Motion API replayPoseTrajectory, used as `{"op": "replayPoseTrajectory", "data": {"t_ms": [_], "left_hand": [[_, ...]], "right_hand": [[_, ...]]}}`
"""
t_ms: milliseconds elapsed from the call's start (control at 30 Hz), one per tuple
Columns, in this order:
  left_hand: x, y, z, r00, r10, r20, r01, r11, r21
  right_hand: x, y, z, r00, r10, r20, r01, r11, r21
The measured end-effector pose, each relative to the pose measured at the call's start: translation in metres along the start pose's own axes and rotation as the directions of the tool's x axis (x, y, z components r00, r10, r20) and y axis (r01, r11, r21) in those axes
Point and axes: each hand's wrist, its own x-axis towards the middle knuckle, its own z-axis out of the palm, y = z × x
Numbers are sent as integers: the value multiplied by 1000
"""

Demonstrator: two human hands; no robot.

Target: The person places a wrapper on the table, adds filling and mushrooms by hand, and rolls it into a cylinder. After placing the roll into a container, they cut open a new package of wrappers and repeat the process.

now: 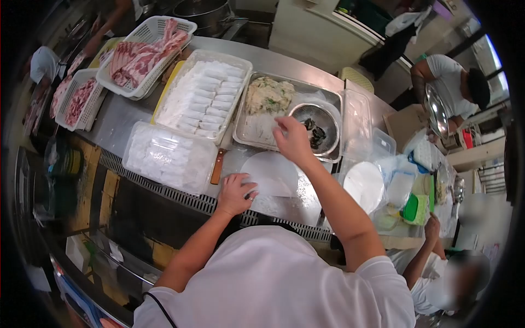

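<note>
A red packet (467,138) at far right is too small for any lettering to be read, and the lidded box (169,157) shows only glare.

The worktop (117,126) is bare metal, wet and shiny in places, with a slotted grille (126,167) along its near edge. On it, a round pale sheet (268,172) lies before the person. The left hand (236,194) rests at the sheet's left edge, fingers loosely apart. The right hand (292,136) is well apart from it, over the tray (251,130), just beside the bowl (332,139); its fingers are bent, and whether they grip anything cannot be told. The bowl stands inside the tray and holds dark pieces (315,133); a pale, green-flecked mix (269,95) lies behind.

Left of the tray, a tub (249,68) holds white rolls (213,97); a knife (217,167) lies beside the lidded box. Farther left are two baskets of meat (136,60). White discs (363,186) sit to the right.

Beyond are a pale wall (303,46), a dark pot (202,10) and co-workers in white, one (440,65) with a metal dish (436,112).
</note>
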Motion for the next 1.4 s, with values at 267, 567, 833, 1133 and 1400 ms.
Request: {"op": "replayPoseTrajectory", "data": {"t_ms": [267,567,833,1133,1400], "left_hand": [[2,-3,0,1000,-7,-7,7,1000,-20],[2,-5,6,1000,2,-26,-4,999,-49],[4,-4,5,1000,21,-14,-21,1000,-13],[2,-5,8,998,46,-33,-46,999,-1],[1,-2,3,999,32,-39,-32,999,0]], "right_hand": [[95,65,112,962,-55,269,170,890,-424],[77,56,107,850,178,497,146,825,-546],[54,28,120,805,152,574,-2,967,-254],[52,31,109,759,226,610,-141,973,-184],[60,17,105,745,91,661,8,989,-145]]}}
